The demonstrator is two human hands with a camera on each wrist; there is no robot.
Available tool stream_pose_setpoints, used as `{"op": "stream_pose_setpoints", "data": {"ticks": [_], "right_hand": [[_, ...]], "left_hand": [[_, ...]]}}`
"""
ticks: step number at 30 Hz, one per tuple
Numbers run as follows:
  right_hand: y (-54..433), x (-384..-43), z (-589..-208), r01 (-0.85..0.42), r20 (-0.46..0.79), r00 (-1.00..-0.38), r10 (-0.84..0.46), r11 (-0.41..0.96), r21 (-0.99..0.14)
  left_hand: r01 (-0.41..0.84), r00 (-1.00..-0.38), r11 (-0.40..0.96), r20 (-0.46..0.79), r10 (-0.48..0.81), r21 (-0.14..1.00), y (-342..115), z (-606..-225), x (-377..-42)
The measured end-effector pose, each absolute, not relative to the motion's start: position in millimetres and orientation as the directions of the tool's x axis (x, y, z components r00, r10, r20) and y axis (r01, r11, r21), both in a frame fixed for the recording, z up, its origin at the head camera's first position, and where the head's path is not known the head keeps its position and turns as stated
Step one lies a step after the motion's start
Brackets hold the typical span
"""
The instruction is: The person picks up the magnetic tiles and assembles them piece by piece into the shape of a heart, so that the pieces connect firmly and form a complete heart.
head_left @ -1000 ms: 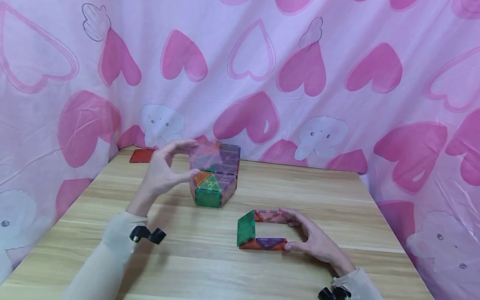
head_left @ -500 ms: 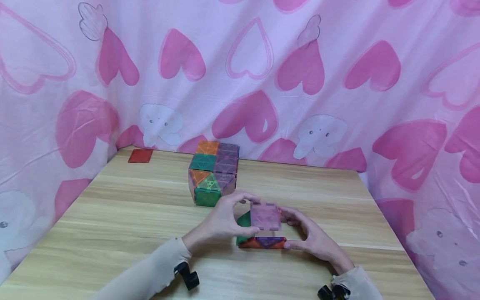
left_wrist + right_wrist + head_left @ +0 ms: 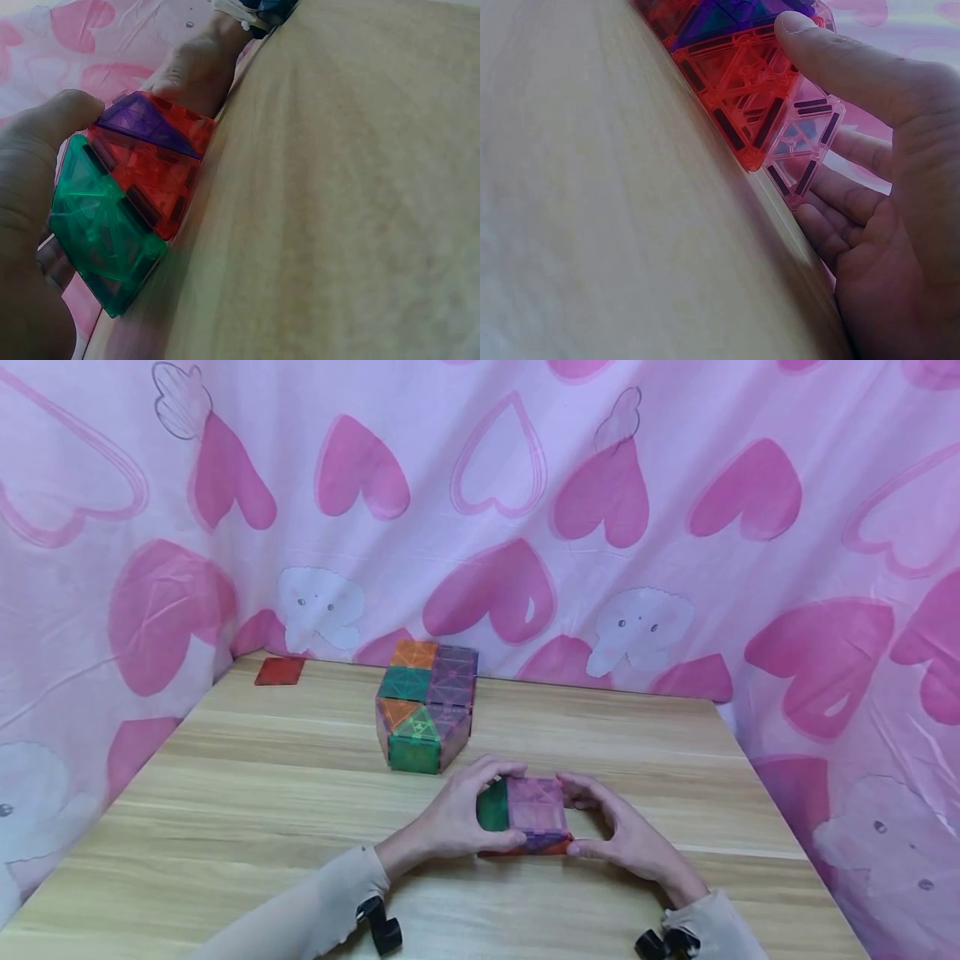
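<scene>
A pink square magnetic tile (image 3: 537, 806) lies flat across the top of a low frame of magnetic tiles. My left hand (image 3: 468, 806) holds that tile at its left side, thumb at the front and fingers at the back. The frame's front wall has red triangle tiles (image 3: 739, 82) around a purple triangle tile (image 3: 150, 120). A slanted green tile (image 3: 101, 225) closes the left end. My right hand (image 3: 630, 835) grips the frame's right end, thumb on the front wall and fingers behind the pink back wall (image 3: 802, 142).
Behind the frame stands a larger built block (image 3: 416, 753) of green, orange, purple and pink magnetic tiles. A red square tile (image 3: 280, 672) lies at the table's back left corner. A pink heart-patterned curtain (image 3: 495, 485) hangs around the wooden table (image 3: 300, 793).
My left hand has carried the pink square tile from beside the larger block, rightward and toward me, and lowered it onto the frame. My right hand keeps its grip.
</scene>
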State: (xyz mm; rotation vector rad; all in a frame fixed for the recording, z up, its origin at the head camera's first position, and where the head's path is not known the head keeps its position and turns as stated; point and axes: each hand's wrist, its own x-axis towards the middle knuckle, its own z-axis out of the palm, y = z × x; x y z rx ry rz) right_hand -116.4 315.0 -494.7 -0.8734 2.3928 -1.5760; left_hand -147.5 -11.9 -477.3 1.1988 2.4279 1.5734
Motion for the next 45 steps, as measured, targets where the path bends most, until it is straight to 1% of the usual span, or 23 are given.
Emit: {"op": "stream_pose_setpoints", "data": {"ticks": [8, 15, 21, 25, 33, 41, 45], "right_hand": [[314, -117, -494, -0.387, 0.189, -0.820, -0.540, 0.279, -0.879], [314, -117, -493, -0.374, 0.179, -0.829, -0.529, 0.289, -0.881], [315, -117, -492, -0.380, 0.180, -0.825, -0.536, 0.289, -0.879], [315, -117, -492, -0.382, 0.180, -0.826, -0.534, 0.294, -0.876], [316, -119, -491, -0.394, 0.189, -0.824, -0.534, 0.301, -0.868], [314, -117, -491, -0.422, 0.218, -0.810, -0.545, 0.283, -0.861], [313, -115, -491, -0.422, 0.220, -0.808, -0.547, 0.276, -0.864]], "left_hand": [[0.593, -0.699, 0.196, 0.378, 0.608, 0.781, -13, -480, -149], [0.647, -0.680, 0.218, 0.424, 0.598, 0.731, -14, -482, -149], [0.640, -0.694, 0.253, 0.405, 0.596, 0.725, -15, -481, -148], [0.657, -0.687, 0.270, 0.412, 0.599, 0.704, -16, -481, -149], [0.776, -0.602, 0.285, 0.526, 0.601, 0.563, -15, -481, -150], [0.784, -0.593, 0.277, 0.538, 0.600, 0.556, -17, -477, -150], [0.835, -0.525, 0.202, 0.632, 0.569, 0.512, -24, -461, -156]]}}
